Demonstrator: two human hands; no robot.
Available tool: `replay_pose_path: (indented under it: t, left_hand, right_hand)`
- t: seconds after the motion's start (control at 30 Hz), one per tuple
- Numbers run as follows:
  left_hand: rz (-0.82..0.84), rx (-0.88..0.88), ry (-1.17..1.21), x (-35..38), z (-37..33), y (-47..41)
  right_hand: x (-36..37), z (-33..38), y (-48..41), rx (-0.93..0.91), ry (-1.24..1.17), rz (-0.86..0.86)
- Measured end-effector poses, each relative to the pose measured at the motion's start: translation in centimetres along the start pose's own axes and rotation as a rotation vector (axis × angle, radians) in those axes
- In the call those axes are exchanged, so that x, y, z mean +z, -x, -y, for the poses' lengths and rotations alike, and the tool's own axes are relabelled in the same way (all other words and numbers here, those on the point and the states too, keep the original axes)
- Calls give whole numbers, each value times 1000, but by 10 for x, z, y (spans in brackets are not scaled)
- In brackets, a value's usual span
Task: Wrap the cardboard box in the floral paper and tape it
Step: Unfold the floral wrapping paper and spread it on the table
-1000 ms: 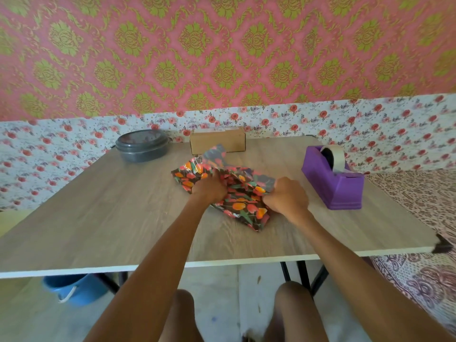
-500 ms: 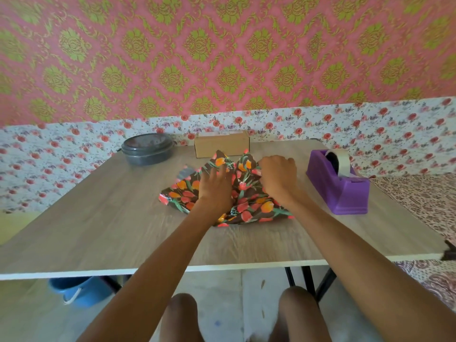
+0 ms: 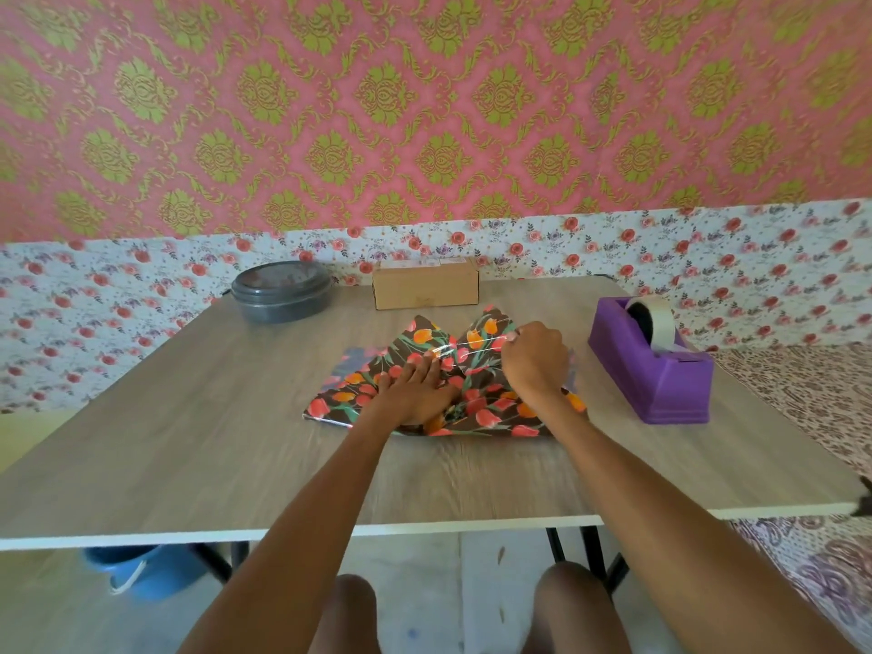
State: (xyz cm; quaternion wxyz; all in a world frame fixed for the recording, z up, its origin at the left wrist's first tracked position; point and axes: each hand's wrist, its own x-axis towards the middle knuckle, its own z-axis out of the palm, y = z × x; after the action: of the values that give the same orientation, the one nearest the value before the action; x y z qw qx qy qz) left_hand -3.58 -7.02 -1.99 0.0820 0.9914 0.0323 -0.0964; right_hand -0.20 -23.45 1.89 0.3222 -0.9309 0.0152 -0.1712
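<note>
The cardboard box (image 3: 424, 287) is seen at 12 o'clock from the hands, apart from the floral paper (image 3: 490, 413), with its long axis running from 9 to 3. The right hand (image 3: 535, 361) is judged the nearer; it is curled and pinches a raised paper edge. The left hand (image 3: 415, 394) is laid flat on the paper, fingers straight.

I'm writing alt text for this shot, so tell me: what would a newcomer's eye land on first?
The bright floral paper crumpled at the middle of the table, with the left hand pressing it flat and the right hand gripping a raised fold. Next, the purple tape dispenser to its right, and the bare cardboard box at the far edge, not yet wrapped.
</note>
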Motion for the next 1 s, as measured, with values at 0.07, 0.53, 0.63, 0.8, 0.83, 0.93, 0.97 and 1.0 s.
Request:
replay_pose_path:
  t: [0.07, 0.53, 0.63, 0.8, 0.83, 0.93, 0.97, 1.0]
  left_hand:
    - [15, -8, 11, -1, -1, -3]
    - [50, -121, -18, -8, 7, -26]
    - [0, -207, 27, -2, 7, -29]
    - [-87, -251, 116, 7, 4, -26]
    - [-111, -267, 130, 5, 4, -21]
    - [-183, -351, 149, 2, 7, -15]
    - [-188, -371, 126, 1, 9, -16]
    - [-177, -402, 145, -1, 11, -18]
  right_hand:
    - [0, 1, 2, 18, -17, -25]
    - [0, -24, 9, 338, -228, -216]
    - [-3, -33, 5, 341, -214, -210]
    - [-1, -39, 0, 304, -139, -148]
    - [-1, -39, -1, 311, -141, -154]
    - [-1, -36, -5, 342, -157, -198]
    - [-1, -35, -5, 356, -148, -199]
    - [0, -35, -5, 373, -132, -198]
